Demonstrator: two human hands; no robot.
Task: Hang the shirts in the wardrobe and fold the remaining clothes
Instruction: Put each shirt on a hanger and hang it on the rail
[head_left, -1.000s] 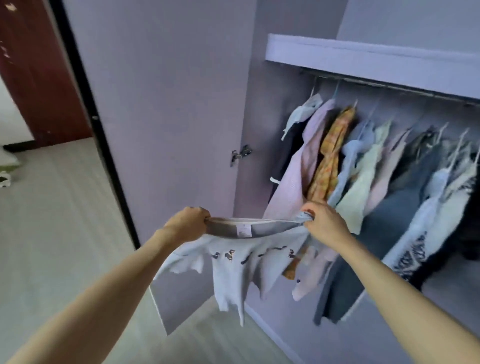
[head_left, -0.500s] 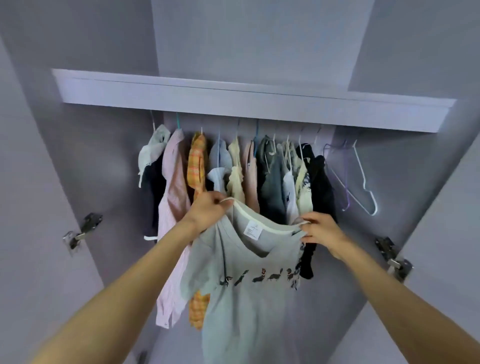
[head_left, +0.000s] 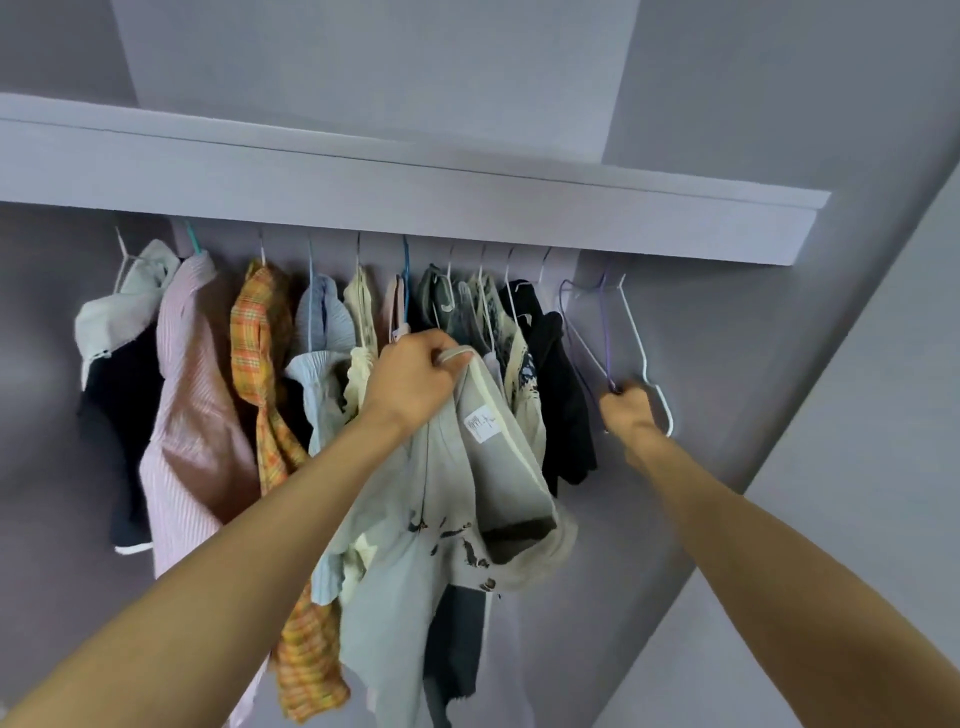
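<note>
A pale grey T-shirt (head_left: 441, 519) with a row of small dark animal prints dangles from my left hand (head_left: 413, 379), which grips its collar in front of the hanging clothes. My right hand (head_left: 628, 408) is off to the right and grips the lower corner of an empty purple wire hanger (head_left: 584, 338) on the rail. An empty white hanger (head_left: 652, 374) hangs right beside it. Several garments hang in the wardrobe, among them a pink striped shirt (head_left: 192, 395) and an orange plaid shirt (head_left: 260, 353).
A lilac shelf (head_left: 415, 192) runs across above the rail and hides most of it. The wardrobe's right wall (head_left: 857, 467) stands close to my right arm. Black clothes (head_left: 561, 395) hang just left of the empty hangers.
My right hand let go of the T-shirt's collar and moved right onto the purple hanger. The shirt now hangs from my left hand alone, bunched. My view tilted up and closer.
</note>
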